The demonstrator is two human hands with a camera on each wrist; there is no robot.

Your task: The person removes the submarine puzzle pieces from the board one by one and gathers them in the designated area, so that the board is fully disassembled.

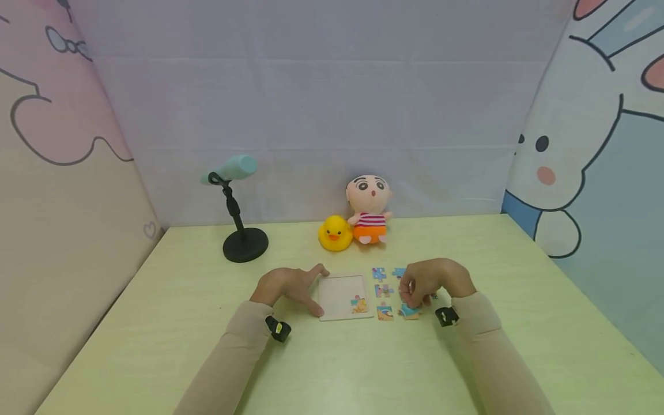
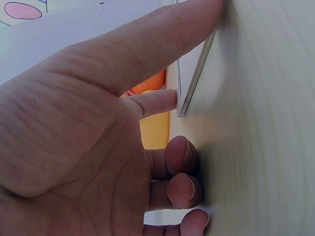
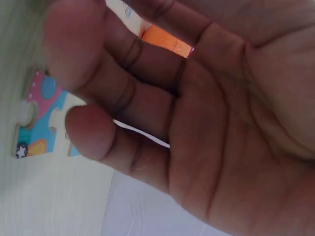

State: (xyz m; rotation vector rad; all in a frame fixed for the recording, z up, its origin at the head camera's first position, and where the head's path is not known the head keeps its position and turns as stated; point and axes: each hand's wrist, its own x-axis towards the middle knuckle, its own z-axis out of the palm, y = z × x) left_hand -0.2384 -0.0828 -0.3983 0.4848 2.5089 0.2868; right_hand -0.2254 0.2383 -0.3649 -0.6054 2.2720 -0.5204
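Note:
A square white puzzle tray lies flat on the table. One puzzle piece with orange on it sits in its lower right corner. My left hand touches the tray's left side, thumb at the near corner and index finger at the far one. In the left wrist view the other fingers bend loosely beside the tray. Over the pieces to the right, my right hand points its bent fingers down, fingertips right at a blue-and-orange puzzle piece. Whether it pinches a piece I cannot tell; its palm hides the fingertips' contact.
Several loose pieces lie between tray and right hand, among them a pink-and-blue one. Behind stand a yellow rubber duck and a plush doll. A black stand holding a light-blue cylinder is back left.

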